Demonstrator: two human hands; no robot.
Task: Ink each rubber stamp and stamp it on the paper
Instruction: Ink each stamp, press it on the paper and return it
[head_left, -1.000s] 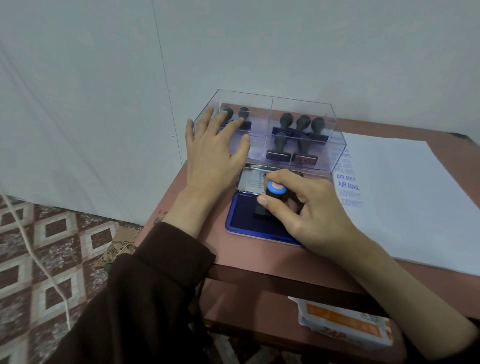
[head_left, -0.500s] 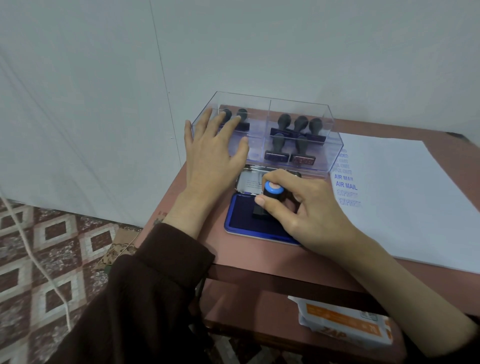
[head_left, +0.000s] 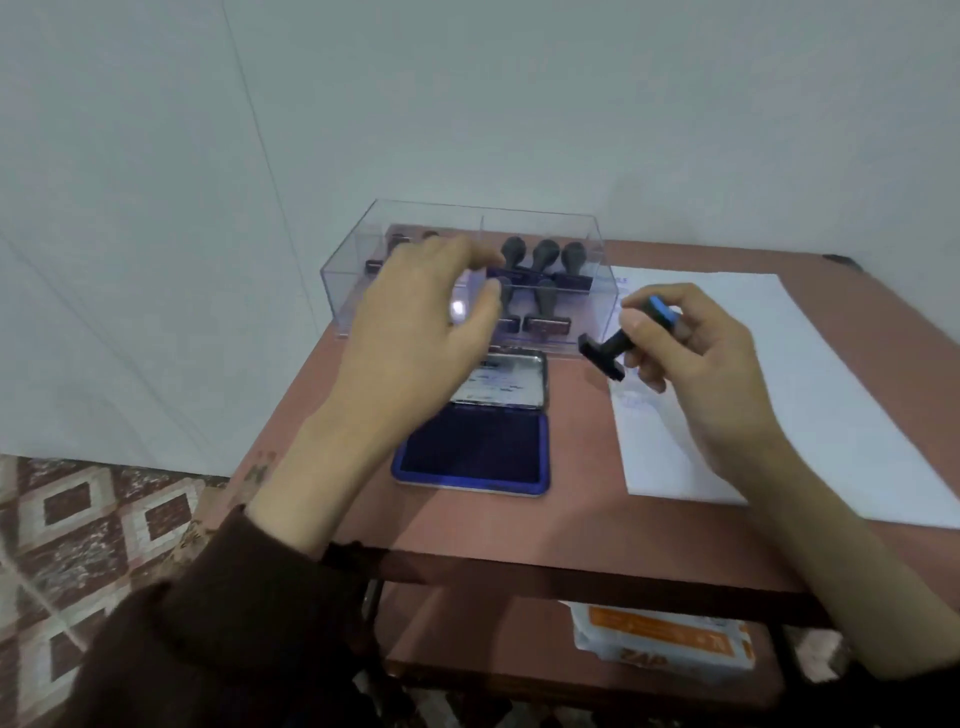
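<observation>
The stamp (head_left: 618, 343) has left the ink pad (head_left: 475, 452): the right hand (head_left: 696, 364) has carried it off to the right and now pinches its blue-capped handle between thumb and fingers. The stamp is tilted, base pointing down-left, over the near left edge of the paper (head_left: 779, 374). The left hand (head_left: 415, 332) has risen off the table (head_left: 597, 525); blurred, fingers loosely curved, it holds nothing. The open pad lies below, between the hands. Just beyond the left fingers stands the clear box (head_left: 545, 228) of other stamps (head_left: 543, 254).
</observation>
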